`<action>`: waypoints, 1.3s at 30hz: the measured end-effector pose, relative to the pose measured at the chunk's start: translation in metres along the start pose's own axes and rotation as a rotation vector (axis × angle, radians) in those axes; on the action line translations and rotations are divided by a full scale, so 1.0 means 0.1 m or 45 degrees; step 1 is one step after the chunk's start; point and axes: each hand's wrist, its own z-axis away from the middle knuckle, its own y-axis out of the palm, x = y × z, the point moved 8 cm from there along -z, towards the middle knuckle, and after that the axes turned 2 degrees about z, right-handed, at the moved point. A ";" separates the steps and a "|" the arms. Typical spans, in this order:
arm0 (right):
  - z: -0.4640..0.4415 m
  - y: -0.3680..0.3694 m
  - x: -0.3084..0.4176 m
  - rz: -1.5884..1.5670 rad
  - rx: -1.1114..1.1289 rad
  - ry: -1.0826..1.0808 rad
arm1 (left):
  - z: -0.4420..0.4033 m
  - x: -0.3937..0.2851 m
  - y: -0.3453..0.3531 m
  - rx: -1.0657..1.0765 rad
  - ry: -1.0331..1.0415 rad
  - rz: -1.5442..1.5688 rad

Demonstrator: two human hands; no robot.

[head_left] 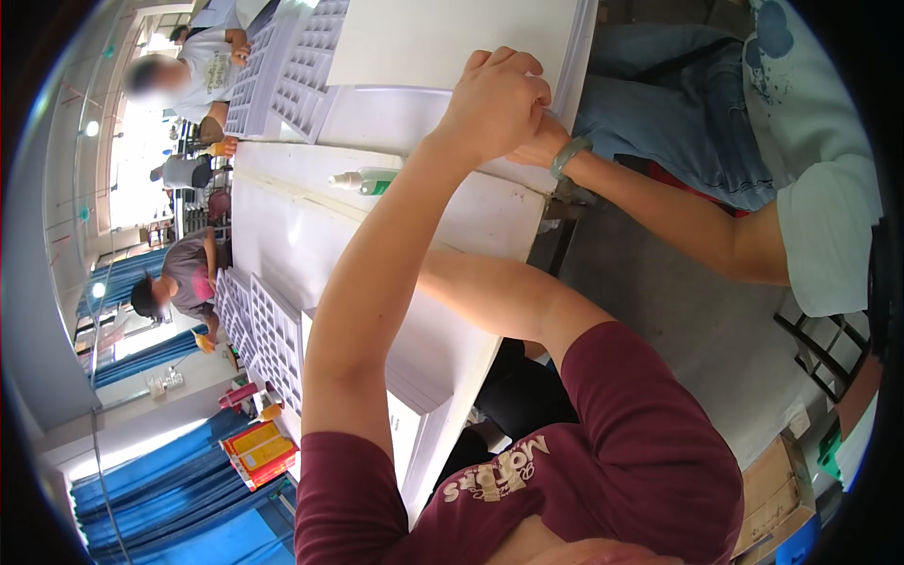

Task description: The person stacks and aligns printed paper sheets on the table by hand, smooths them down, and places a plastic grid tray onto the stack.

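My left arm stretches up across the white table, and my left hand has its fingers curled. It meets a co-worker's hand, which wears a pale green bangle at the wrist; the two overlap. What lies inside my curled fingers is hidden. Both hands are at the near edge of a large cream sheet or board. My right forearm passes behind my left arm, so my right hand cannot be seen. A bottle with a green label and white nozzle lies beside my left forearm.
White compartment trays lie at the upper left, with more trays farther down the table. A stack of white sheets is near my left elbow. A red-and-yellow box stands beyond. The co-worker sits at right; other people are farther back.
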 end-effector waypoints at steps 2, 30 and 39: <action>0.01 -0.01 0.00 -0.007 -0.002 -0.002 | 0.00 0.01 -0.01 0.000 -0.017 0.001; 0.07 -0.25 0.24 0.013 0.111 0.132 | 0.50 -0.22 -0.47 -0.317 -0.257 0.118; 0.13 0.04 -0.07 0.185 -0.256 0.211 | 0.80 -0.62 -1.06 -0.394 -0.615 0.803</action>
